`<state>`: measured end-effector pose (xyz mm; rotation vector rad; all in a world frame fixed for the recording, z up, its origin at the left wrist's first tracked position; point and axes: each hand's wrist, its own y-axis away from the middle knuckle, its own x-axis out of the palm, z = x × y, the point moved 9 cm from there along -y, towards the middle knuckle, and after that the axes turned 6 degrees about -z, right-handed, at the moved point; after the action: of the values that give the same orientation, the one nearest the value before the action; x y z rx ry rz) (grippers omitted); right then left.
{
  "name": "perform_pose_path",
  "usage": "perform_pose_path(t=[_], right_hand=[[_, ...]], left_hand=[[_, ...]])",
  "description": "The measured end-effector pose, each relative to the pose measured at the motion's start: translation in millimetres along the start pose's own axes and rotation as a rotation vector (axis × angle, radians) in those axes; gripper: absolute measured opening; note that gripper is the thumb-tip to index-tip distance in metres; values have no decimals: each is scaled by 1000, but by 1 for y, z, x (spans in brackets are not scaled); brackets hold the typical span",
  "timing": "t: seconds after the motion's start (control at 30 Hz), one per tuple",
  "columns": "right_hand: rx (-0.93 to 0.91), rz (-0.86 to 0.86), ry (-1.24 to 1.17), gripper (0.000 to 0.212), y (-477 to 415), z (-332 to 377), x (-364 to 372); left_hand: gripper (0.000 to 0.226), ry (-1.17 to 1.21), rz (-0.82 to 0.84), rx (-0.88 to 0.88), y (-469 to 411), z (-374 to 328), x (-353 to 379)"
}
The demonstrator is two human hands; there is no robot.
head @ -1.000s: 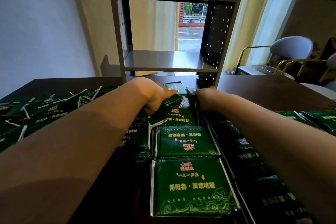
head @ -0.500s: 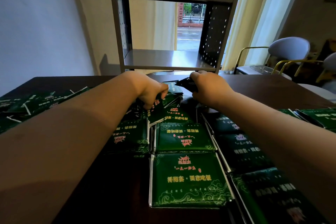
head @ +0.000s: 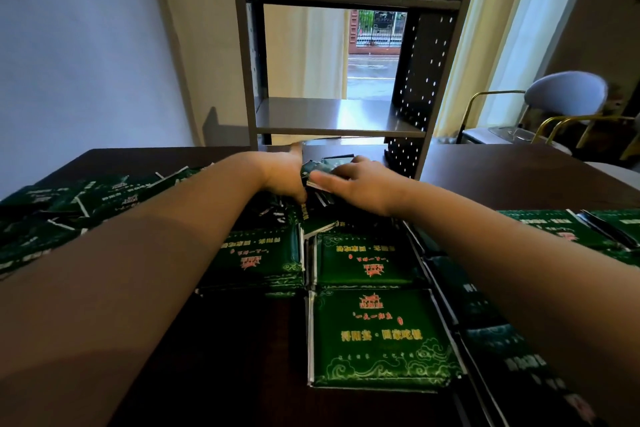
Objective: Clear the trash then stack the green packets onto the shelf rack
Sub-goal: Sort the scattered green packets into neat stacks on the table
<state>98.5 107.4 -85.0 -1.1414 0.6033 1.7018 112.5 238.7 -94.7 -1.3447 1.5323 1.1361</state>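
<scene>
**Gathering a bundle at the foot of the rack**

The table (head: 519, 180) spreads beneath both forearms. The shelf rack (head: 332, 114) stands just beyond the hands, its lower shelf above them. Loose green packets (head: 377, 336) lie on the near side of the wrists and out to either side. The right hand (head: 363, 184) clamps thumb and curled fingers on a small bundle (head: 323, 165). The left hand (head: 282, 177) meets the bundle's left edge; its fingers are hidden, so its grip cannot be told.

Judged step: collecting packets for stacking. The next move calls for a lift up and forward onto the shelf, keeping the bundle square. Half a second before, the hands were apart, with the left lower on the pile.
</scene>
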Motion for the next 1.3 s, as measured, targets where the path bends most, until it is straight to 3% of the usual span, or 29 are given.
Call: perform_pose_path(t=[0.07,0.13,0.37,0.5,0.67,0.77,0.87,1.1,1.23,1.3], right_hand=[[77,-69,-129,48,-5,-14,-7],[128,-63,-83,35,-8,-27,-8],[289,19,-146,64,-6,-43,2],[345,-36,-255,74,-3,-45,-4],[436,-120,-488,100,-2,-59,-5],[489,-103,-646,77,2,-61,-2],[496,-79,-800,52,2,-55,2],[519,-7,-919,60,-1,-47,11],[519,16,-952,42,1,-39,8],[525,17,-946,44,2,-34,5]], left_hand=[[83,28,1,-14,0,3,0],[88,73,-13,-25,0,4,-1],[104,296,-49,-31,-6,7,-1],[89,550,-58,-67,-8,11,0],[76,885,23,-101,-3,6,8],[63,1200,77,-120,3,-3,12],[68,1281,25,-170,2,-1,12],[67,1423,-75,-208,2,0,10],[58,1472,-23,-250,9,-1,13],[49,1477,-35,-251,12,-2,11]])
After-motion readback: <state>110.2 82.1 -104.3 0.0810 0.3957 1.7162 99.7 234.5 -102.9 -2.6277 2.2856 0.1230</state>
